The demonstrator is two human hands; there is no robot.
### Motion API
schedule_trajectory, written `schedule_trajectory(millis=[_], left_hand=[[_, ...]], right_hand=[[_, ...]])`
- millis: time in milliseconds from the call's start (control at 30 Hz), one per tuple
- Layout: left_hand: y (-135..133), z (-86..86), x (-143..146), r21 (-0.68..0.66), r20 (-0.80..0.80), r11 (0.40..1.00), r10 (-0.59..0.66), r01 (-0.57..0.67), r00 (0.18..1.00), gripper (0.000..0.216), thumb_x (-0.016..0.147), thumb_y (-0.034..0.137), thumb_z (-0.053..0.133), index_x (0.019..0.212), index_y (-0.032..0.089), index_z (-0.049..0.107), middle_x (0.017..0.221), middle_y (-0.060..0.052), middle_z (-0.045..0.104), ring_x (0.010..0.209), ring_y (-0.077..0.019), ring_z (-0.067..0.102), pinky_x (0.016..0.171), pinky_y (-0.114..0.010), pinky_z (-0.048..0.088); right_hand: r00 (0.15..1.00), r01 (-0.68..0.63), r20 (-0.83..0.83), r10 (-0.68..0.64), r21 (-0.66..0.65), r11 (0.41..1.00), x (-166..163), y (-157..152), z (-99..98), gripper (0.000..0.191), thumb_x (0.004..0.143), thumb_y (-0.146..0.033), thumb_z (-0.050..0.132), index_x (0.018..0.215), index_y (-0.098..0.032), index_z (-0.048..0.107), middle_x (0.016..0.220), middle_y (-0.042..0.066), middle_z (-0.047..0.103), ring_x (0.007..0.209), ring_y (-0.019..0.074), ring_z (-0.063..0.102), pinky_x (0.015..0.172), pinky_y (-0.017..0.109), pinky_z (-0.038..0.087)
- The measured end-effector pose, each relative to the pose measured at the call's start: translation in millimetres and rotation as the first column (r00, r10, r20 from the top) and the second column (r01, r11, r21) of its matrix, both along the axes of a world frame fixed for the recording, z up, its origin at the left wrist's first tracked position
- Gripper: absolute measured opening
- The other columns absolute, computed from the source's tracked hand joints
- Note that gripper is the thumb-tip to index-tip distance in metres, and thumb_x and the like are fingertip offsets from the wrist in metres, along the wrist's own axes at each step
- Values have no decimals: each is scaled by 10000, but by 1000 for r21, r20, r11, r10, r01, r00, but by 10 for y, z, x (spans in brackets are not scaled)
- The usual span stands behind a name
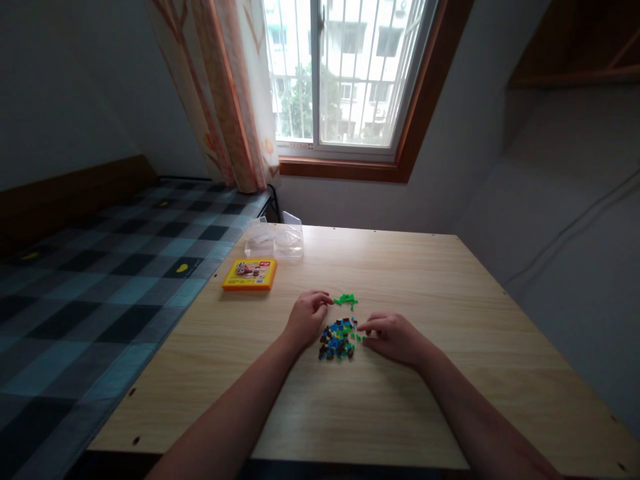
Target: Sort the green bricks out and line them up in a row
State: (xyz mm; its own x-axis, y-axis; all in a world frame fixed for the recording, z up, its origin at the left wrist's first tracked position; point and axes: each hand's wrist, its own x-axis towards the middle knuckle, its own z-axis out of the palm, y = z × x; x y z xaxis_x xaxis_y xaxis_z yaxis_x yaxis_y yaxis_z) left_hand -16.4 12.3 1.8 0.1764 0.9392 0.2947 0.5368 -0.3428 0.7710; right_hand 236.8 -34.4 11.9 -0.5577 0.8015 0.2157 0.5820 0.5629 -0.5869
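A pile of small mixed bricks (pixel 338 340), blue, brown, black and green, lies in the middle of the wooden table (pixel 425 400). A small group of green bricks (pixel 346 301) lies just beyond it. My left hand (pixel 306 318) rests left of the pile, its fingers curled and pinched close to the green group; whether it holds a piece is too small to see. My right hand (pixel 393 337) lies right of the pile, fingers pinched together at a few green pieces by the pile's edge.
A flat orange box (pixel 249 274) lies at the table's left side, with a clear plastic container (pixel 275 240) behind it. A bed with a checked cover (pixel 95 287) adjoins the table on the left. A window and curtain stand behind.
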Motion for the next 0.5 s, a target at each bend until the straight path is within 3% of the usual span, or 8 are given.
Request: schedule_trajectory(millis=[267, 500], left_hand=[[-3, 18, 1, 2, -10, 1000, -5, 5, 1000, 250, 767, 96, 537, 833, 205, 752, 1033, -58, 717, 1039, -220, 628, 996, -399, 476], [-14, 41, 0, -4, -8, 1000, -6, 6, 1000, 252, 766, 98, 537, 827, 208, 755, 1030, -52, 718, 1035, -220, 632, 995, -394, 477]], right_hand=[[998, -29, 62, 21, 130, 991, -124, -19, -82, 243, 856, -365, 675, 1062, -258, 745, 863, 37, 700, 746, 141, 622, 702, 234, 441], [997, -3, 71, -6, 133, 991, -178, -31, -100, 229, 851, -419, 689, 995, -258, 764, 868, 44, 709, 760, 150, 638, 687, 232, 439]])
